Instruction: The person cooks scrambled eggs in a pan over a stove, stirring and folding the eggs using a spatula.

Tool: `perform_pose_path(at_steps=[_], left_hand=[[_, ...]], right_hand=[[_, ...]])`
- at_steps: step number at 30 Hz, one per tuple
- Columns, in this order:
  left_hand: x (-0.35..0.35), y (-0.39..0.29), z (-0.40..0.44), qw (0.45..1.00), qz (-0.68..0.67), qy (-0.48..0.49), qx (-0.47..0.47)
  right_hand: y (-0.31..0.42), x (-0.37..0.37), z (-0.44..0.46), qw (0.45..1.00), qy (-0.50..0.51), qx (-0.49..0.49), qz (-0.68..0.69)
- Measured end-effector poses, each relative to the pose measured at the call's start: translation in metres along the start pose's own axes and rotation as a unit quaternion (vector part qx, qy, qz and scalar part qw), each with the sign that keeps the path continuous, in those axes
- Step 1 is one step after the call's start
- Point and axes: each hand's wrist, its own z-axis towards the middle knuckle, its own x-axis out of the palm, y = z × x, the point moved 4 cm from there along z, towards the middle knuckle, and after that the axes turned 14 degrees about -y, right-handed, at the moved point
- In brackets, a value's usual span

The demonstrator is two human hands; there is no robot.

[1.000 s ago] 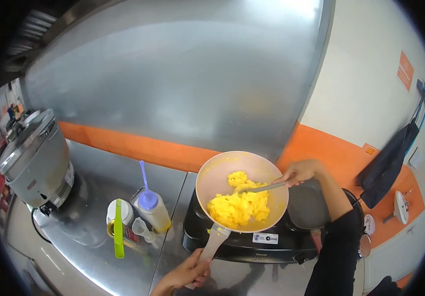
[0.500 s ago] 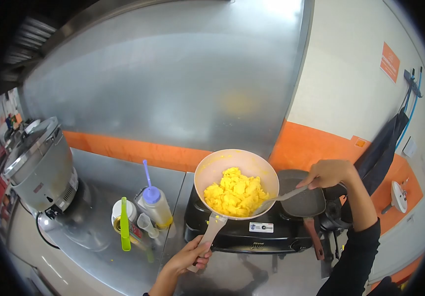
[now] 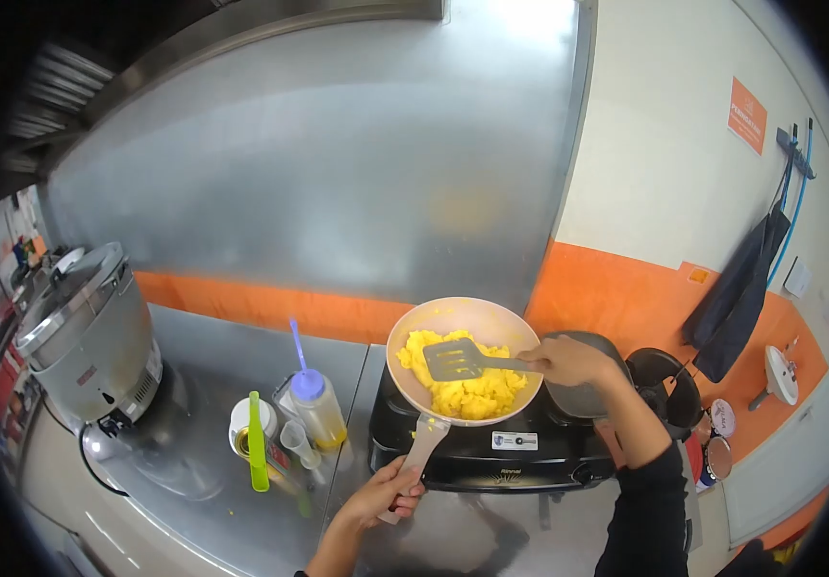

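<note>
My left hand is wrapped around the pale handle of a frying pan, which sits tilted toward me over the left side of a black gas stove. Yellow scrambled eggs lie heaped inside the pan. With my right hand I grip a grey slotted spatula, its blade flat above the eggs; whether it touches them I cannot tell. Behind my right hand, a dark square pan on the right burner is partly hidden.
To the left stand a squeeze bottle with a purple cap, a small clear cup, and a jar under a green-handled tool. A large rice cooker is at far left. A black pot stands at right.
The spatula has moved from the pan's right edge leftward and up over the eggs, my right hand shifting left with it. The eggs look more spread toward the left. My left hand keeps its hold.
</note>
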Motion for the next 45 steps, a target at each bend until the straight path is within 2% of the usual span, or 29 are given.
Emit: perform_pose_path(at_steps=[1, 3, 6, 8, 10, 12, 14, 16, 18, 20, 24, 26, 32, 35, 39, 41, 42, 44, 45], left_hand=[[0.001, -0.001, 0.0, 1.0, -0.009, 0.003, 0.0], [0.007, -0.004, -0.001, 1.0, 0.008, -0.002, 0.013], [0.006, -0.006, -0.001, 0.999, 0.049, 0.007, 0.011], [0.004, -0.005, 0.002, 0.997, 0.074, 0.021, -0.001], [0.003, -0.006, 0.005, 0.988, 0.153, 0.022, 0.024], [0.005, -0.009, 0.003, 0.984, 0.174, 0.014, 0.028], [0.004, -0.01, 0.002, 0.98, 0.199, 0.004, 0.031], [0.003, -0.009, 0.003, 0.977, 0.207, 0.007, 0.047], [0.002, -0.007, 0.004, 0.978, 0.204, 0.001, 0.05], [0.005, -0.005, 0.003, 0.979, 0.198, 0.002, 0.054], [0.001, -0.008, 0.002, 0.988, 0.151, -0.016, 0.04], [0.002, -0.009, 0.003, 0.988, 0.148, -0.01, 0.044], [0.004, -0.003, 0.005, 0.986, 0.153, -0.008, 0.058], [0.001, -0.004, 0.007, 0.988, 0.144, -0.005, 0.058], [-0.001, -0.001, 0.009, 0.986, 0.159, 0.005, 0.058], [-0.002, -0.003, 0.01, 0.984, 0.167, -0.001, 0.069], [-0.004, -0.001, 0.012, 0.983, 0.169, 0.001, 0.067], [-0.004, 0.0, 0.016, 0.984, 0.168, 0.003, 0.064], [-0.004, 0.0, 0.015, 0.985, 0.161, 0.002, 0.064]], right_hand=[[0.014, -0.011, -0.006, 1.0, -0.003, -0.002, -0.001], [0.055, -0.038, -0.031, 0.989, 0.071, 0.05, -0.12], [0.104, -0.018, -0.042, 0.984, 0.076, 0.018, -0.159], [0.12, 0.023, -0.035, 0.989, 0.027, 0.019, -0.145], [0.129, 0.063, -0.017, 0.99, -0.08, 0.063, -0.097], [0.127, 0.088, 0.009, 0.979, -0.146, 0.115, -0.087], [0.118, 0.087, 0.037, 0.959, -0.168, 0.22, -0.067], [0.089, 0.087, 0.053, 0.944, -0.203, 0.251, -0.071], [0.046, 0.088, 0.061, 0.916, -0.223, 0.326, -0.066], [0.009, 0.08, 0.056, 0.912, -0.188, 0.361, -0.056], [-0.047, 0.045, 0.037, 0.942, -0.061, 0.318, -0.085], [-0.011, -0.015, 0.009, 0.939, -0.044, 0.322, -0.116], [0.003, -0.048, -0.005, 0.912, -0.128, 0.285, -0.267], [0.0, -0.016, 0.008, 0.91, -0.14, 0.235, -0.312], [0.004, 0.028, 0.041, 0.899, -0.173, 0.222, -0.335], [0.016, 0.043, 0.055, 0.909, -0.195, 0.149, -0.338], [0.022, 0.051, 0.057, 0.909, -0.196, 0.145, -0.339], [0.042, 0.066, 0.057, 0.902, -0.218, 0.057, -0.369], [0.045, 0.069, 0.053, 0.902, -0.215, 0.057, -0.369]])
